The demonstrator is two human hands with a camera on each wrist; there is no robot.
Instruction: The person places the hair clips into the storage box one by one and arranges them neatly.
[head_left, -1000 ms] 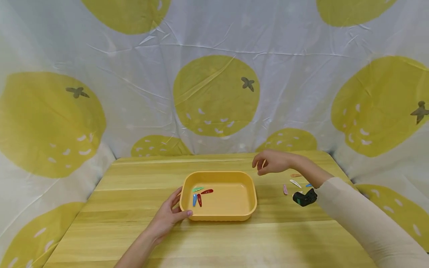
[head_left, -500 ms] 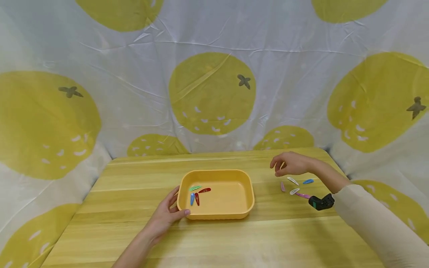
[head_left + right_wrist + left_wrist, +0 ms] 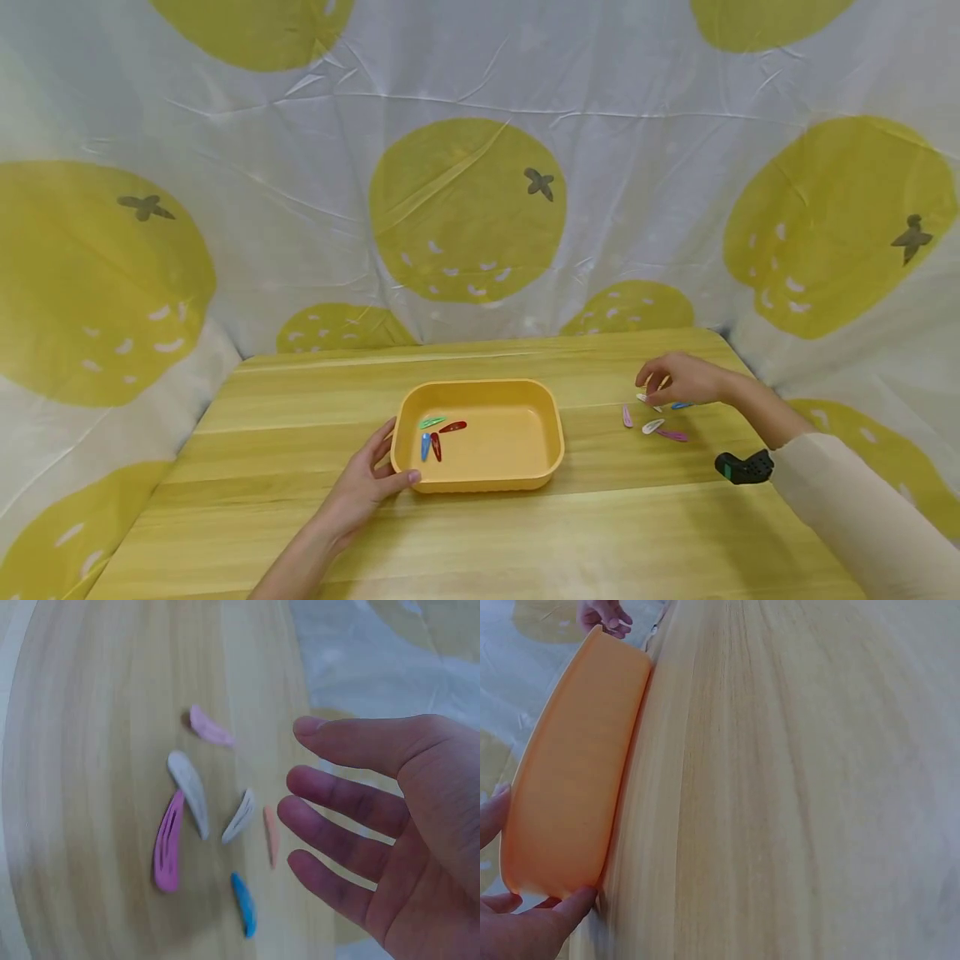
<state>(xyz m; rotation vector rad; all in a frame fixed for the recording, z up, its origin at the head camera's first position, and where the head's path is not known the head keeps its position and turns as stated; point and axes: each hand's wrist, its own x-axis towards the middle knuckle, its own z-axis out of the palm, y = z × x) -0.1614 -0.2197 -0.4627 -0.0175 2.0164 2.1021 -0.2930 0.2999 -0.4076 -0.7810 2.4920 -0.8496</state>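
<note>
At the left corner of a yellow plastic tray (image 3: 480, 481), my left hand (image 3: 362, 490) grips the wall, thumb on the near rim and fingers along the left side. Inside the tray lie a green hair clip (image 3: 432, 422), a blue one and two red ones. My right hand (image 3: 688, 379) hovers over loose hair clips at the right, its fingers loosely bent and holding nothing. The right wrist view shows a magenta clip (image 3: 168, 844), a larger white clip (image 3: 189, 791), a smaller white clip (image 3: 238, 817), a pale pink clip (image 3: 210, 729), an orange clip (image 3: 271, 836) and a blue clip (image 3: 244, 904).
The wooden table (image 3: 600, 533) carries the tray and clips. A white curtain (image 3: 637, 183) with large yellow fruit prints hangs behind and at both sides. A black device (image 3: 744, 467) sits at the right wrist by the sleeve.
My right hand has moved right, from beside the tray to above the loose clips. My left hand keeps its grip on the tray. The whole view has shifted slightly.
</note>
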